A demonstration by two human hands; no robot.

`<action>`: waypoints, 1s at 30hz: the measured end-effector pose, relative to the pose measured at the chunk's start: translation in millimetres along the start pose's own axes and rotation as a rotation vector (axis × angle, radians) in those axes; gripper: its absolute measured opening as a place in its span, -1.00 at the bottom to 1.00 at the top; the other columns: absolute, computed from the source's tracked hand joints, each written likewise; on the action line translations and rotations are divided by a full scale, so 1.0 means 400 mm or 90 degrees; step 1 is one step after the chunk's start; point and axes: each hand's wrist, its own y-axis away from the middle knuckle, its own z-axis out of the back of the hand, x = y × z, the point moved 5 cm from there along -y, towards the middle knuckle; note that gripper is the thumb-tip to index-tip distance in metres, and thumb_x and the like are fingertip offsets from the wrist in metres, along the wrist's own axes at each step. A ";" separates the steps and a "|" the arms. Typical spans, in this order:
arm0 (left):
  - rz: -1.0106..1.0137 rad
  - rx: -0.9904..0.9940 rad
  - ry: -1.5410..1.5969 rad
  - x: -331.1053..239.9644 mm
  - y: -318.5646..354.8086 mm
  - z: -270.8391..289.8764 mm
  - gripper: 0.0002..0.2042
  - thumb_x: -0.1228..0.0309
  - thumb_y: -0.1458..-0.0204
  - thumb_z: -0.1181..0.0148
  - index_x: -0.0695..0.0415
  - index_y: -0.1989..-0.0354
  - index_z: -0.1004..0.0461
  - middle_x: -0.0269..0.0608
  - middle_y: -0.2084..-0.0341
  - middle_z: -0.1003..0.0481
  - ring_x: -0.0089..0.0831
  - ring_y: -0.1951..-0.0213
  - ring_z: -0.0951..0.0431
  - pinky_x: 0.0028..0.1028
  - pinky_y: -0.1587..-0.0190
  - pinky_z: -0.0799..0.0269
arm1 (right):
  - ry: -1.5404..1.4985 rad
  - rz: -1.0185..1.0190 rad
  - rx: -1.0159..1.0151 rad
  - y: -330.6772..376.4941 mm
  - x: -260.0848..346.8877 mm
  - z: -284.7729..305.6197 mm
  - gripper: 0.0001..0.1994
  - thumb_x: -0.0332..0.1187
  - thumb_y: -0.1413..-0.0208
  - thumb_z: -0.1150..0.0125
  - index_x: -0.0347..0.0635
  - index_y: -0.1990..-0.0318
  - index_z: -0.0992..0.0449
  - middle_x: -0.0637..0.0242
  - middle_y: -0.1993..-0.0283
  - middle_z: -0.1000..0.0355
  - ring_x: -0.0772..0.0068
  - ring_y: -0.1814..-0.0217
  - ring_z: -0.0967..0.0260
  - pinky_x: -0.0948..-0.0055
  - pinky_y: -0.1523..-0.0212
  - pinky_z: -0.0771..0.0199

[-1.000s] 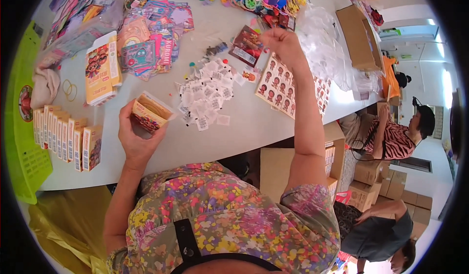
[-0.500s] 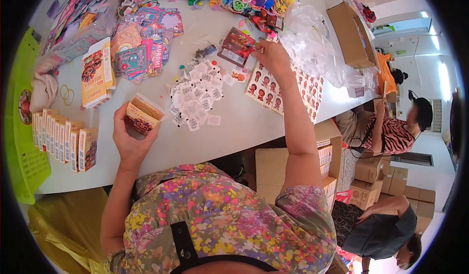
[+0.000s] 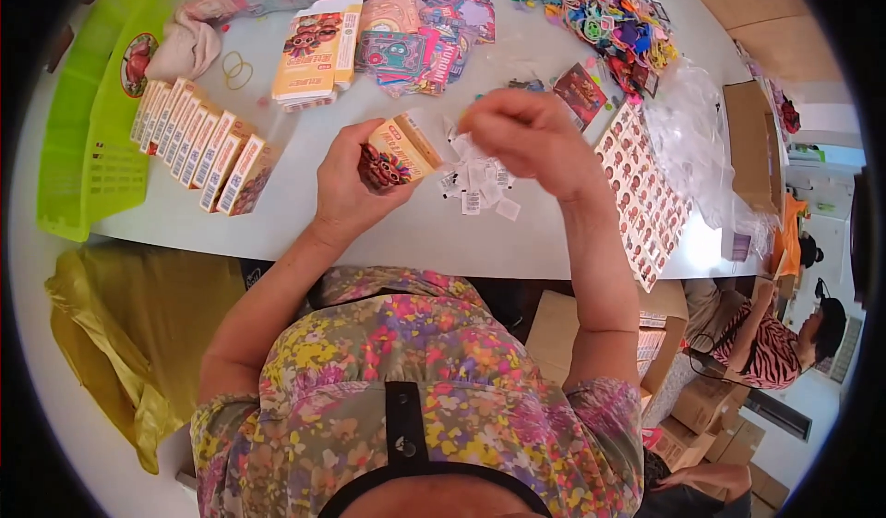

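My left hand (image 3: 349,190) is wrapped round a small orange-and-yellow carton (image 3: 399,153), held tilted above the table with its top flap raised. Just right of it, my right hand (image 3: 540,139) hovers with thumb and fingers pinched together. Whatever may be between those fingertips is too small or blurred to make out. Below the right hand lies a heap of small white printed sachets (image 3: 484,186), partly covered by it. Beyond, a dark red printed packet (image 3: 580,95) rests beside sticker sheets (image 3: 639,195) printed with little brown figures.
Filled cartons (image 3: 203,149) stand in a row beside a green basket (image 3: 83,139). Flat cartons (image 3: 318,52) and colourful cards (image 3: 406,47) lie farther back. Bright trinkets (image 3: 600,10), clear plastic bags (image 3: 688,139) and a cardboard box (image 3: 752,144) line the right. Another person (image 3: 771,343) sits at the right.
My right hand has come back from the red packet toward the carton in my left hand. The whole view has shifted, so the table items appear farther right.
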 end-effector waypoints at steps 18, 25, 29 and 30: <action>0.028 -0.088 0.053 0.018 -0.006 0.012 -0.31 0.34 0.33 -0.54 0.19 -0.02 -0.29 -0.16 0.27 -0.51 -0.43 0.28 -0.61 -0.46 0.22 -0.57 | 0.556 0.231 -0.078 -0.109 0.088 -0.156 -0.76 -0.57 0.02 -0.21 -0.22 0.15 -0.49 0.23 0.25 -0.40 0.22 0.33 -0.41 0.36 0.30 -0.46; 0.045 -0.079 0.026 0.011 -0.006 0.017 -0.30 0.33 0.34 -0.53 0.20 -0.03 -0.28 -0.16 0.24 -0.48 -0.36 0.23 -0.59 -0.42 0.17 -0.55 | 0.542 0.313 -0.083 -0.113 0.105 -0.166 -0.74 -0.61 0.04 -0.24 -0.22 0.15 -0.47 0.25 0.12 -0.42 0.29 0.12 -0.43 0.39 0.20 -0.47; 0.045 -0.082 0.025 0.015 -0.005 0.014 -0.29 0.33 0.34 -0.53 0.21 -0.03 -0.27 -0.15 0.23 -0.48 -0.35 0.22 -0.59 -0.42 0.16 -0.54 | 0.442 0.312 -0.097 -0.100 0.112 -0.167 -0.71 -0.63 0.06 -0.24 -0.21 0.13 -0.47 0.27 0.08 -0.44 0.28 0.08 -0.43 0.38 0.10 -0.46; 0.047 -0.085 0.023 0.017 -0.004 0.014 -0.29 0.33 0.34 -0.53 0.21 -0.03 -0.27 -0.15 0.23 -0.48 -0.35 0.22 -0.59 -0.42 0.16 -0.54 | 0.422 0.271 -0.096 -0.096 0.108 -0.163 -0.71 -0.63 0.05 -0.24 -0.22 0.12 -0.47 0.26 0.08 -0.44 0.27 0.08 -0.43 0.39 0.06 -0.45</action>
